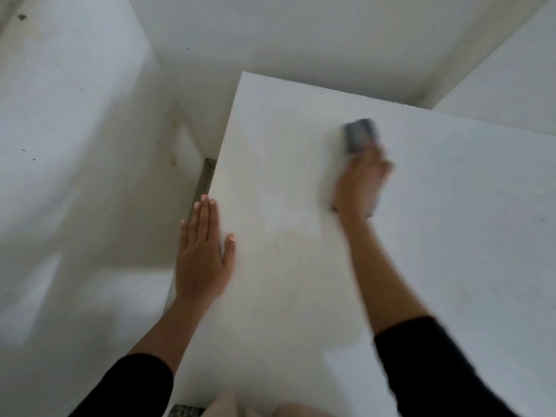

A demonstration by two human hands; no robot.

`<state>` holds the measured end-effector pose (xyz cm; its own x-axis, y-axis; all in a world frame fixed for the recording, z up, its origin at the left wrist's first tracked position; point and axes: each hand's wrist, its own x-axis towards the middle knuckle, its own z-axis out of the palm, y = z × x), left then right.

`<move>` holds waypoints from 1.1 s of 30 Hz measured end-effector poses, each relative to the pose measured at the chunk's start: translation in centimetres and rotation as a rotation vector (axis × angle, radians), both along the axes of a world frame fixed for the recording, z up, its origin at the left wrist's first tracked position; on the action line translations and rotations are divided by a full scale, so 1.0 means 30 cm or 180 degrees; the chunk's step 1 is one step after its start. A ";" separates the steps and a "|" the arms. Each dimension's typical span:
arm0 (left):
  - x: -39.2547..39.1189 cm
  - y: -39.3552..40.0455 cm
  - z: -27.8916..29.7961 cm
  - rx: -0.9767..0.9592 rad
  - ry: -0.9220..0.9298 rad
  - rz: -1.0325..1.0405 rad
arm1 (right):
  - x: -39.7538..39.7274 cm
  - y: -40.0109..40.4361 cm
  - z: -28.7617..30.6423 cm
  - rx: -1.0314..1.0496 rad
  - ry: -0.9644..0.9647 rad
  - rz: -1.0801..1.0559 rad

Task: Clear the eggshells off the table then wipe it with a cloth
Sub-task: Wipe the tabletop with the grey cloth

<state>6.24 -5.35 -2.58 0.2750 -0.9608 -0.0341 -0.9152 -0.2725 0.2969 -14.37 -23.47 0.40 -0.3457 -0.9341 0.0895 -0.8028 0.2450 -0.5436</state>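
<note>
A white table (451,236) fills the right half of the view. My right hand (361,182) is blurred with motion and holds a cloth (359,135), grey at the far end and pale beside the hand, down on the tabletop. My left hand (201,254) lies flat with straight fingers on the table's left edge, thumb on top of the surface. A faint yellowish stain (288,236) shows on the tabletop between the hands. No eggshells are in view.
White walls and a white floor (75,176) surround the table, with a wall corner behind it. A grey metal table leg (204,179) shows under the left edge. Something pale (234,404) sits at the bottom edge, too blurred to identify.
</note>
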 end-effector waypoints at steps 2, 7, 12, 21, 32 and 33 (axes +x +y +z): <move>-0.001 -0.001 -0.003 -0.0033 -0.0026 -0.0002 | 0.222 0.243 -0.026 -0.0402 0.0238 0.1354; 0.000 0.001 -0.007 -0.0083 -0.0078 -0.0037 | 0.124 0.329 -0.067 -0.0045 0.0272 0.1410; 0.003 0.000 -0.014 -0.0024 -0.0023 -0.0078 | -0.413 0.202 -0.018 0.0206 0.0388 -0.0009; -0.202 0.049 0.043 -0.0412 0.0168 -0.0892 | -0.037 0.870 -0.049 0.0057 0.0473 0.1733; -0.397 0.089 -0.006 0.0014 -0.0333 -0.1355 | -0.821 0.571 0.000 0.0137 0.0549 -0.0608; -0.398 0.091 -0.005 0.0018 -0.0321 -0.1348 | -0.768 0.570 0.029 0.0073 0.0467 -0.0496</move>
<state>-5.71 -2.62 -2.74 -0.1410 -0.9895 -0.0329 -0.9709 0.1317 0.1999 -37.43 -6.36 1.27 -0.4710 -0.8727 0.1288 -0.8243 0.3834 -0.4166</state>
